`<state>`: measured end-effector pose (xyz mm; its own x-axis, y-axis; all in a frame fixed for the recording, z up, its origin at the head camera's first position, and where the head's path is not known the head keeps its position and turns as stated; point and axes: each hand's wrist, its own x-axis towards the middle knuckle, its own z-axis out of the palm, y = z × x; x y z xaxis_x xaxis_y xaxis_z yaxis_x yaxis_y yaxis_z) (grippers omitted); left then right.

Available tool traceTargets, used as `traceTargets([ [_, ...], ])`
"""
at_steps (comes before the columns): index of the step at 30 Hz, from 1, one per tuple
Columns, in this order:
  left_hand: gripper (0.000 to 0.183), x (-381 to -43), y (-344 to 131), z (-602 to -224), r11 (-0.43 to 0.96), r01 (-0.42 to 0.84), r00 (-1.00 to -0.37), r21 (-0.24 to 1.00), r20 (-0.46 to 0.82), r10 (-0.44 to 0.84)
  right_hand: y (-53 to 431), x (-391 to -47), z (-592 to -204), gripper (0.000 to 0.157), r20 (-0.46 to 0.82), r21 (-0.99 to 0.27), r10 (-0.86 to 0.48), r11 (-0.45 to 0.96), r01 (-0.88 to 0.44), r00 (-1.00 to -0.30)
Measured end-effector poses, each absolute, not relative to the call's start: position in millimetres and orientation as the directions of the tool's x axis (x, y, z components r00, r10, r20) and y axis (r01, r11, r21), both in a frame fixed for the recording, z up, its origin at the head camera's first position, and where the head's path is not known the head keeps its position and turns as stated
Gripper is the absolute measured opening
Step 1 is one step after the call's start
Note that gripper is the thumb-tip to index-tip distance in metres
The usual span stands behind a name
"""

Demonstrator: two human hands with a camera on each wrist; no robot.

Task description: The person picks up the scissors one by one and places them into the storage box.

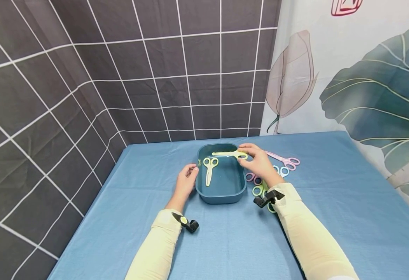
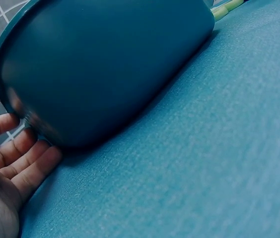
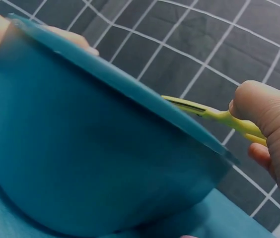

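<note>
A blue-green plastic bin (image 1: 222, 199) stands on the cloth, with pale yellow scissors (image 1: 209, 170) lying inside it at the left. My left hand (image 1: 186, 181) is at the bin's left side; in the left wrist view its fingers (image 2: 38, 166) lie against the outer wall near the bottom. Over the far right part of the bin, my right hand (image 1: 258, 161) pinches yellow scissors (image 1: 227, 154) by the handles, blades pointing left. In the right wrist view, these scissors (image 3: 219, 116) extend across the rim, with the thumb against the handle.
Several scissors lie just right of the bin, partly under my right forearm: pink scissors (image 1: 286, 160), blue-handled scissors (image 1: 284, 171) and green scissors (image 1: 258, 190) among them. A blue cloth (image 1: 120, 233) covers the table. Behind it hangs a dark grid-patterned curtain (image 1: 166, 89).
</note>
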<state>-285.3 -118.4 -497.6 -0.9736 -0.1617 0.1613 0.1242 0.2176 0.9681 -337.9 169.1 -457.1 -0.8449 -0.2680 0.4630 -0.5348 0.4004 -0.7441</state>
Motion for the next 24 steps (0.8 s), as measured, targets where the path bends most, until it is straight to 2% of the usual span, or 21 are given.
traceTargets([
  [14, 0.03, -285.0, -118.2, -497.7, 0.211, 0.123, -0.974, 0.97, 0.158, -0.16, 149.5, -331.5, -457.2, 0.036, 0.463, -0.638, -0.4, 0.468, -0.611, -0.791],
  [19, 0.031, -284.7, -118.4, -497.9, 0.209, 0.125, -0.974, 0.97, 0.16, -0.158, 146.8, -328.8, -453.9, 0.038, 0.439, -0.621, -0.432, 0.488, -0.613, -0.788],
  [24, 0.031, -281.1, -117.0, -491.8, 0.207, 0.124, -0.976, 0.971, 0.157, -0.153, 145.4, -328.5, -450.5, 0.037, 0.401, -0.552, -0.489, 0.546, -0.631, -0.774],
])
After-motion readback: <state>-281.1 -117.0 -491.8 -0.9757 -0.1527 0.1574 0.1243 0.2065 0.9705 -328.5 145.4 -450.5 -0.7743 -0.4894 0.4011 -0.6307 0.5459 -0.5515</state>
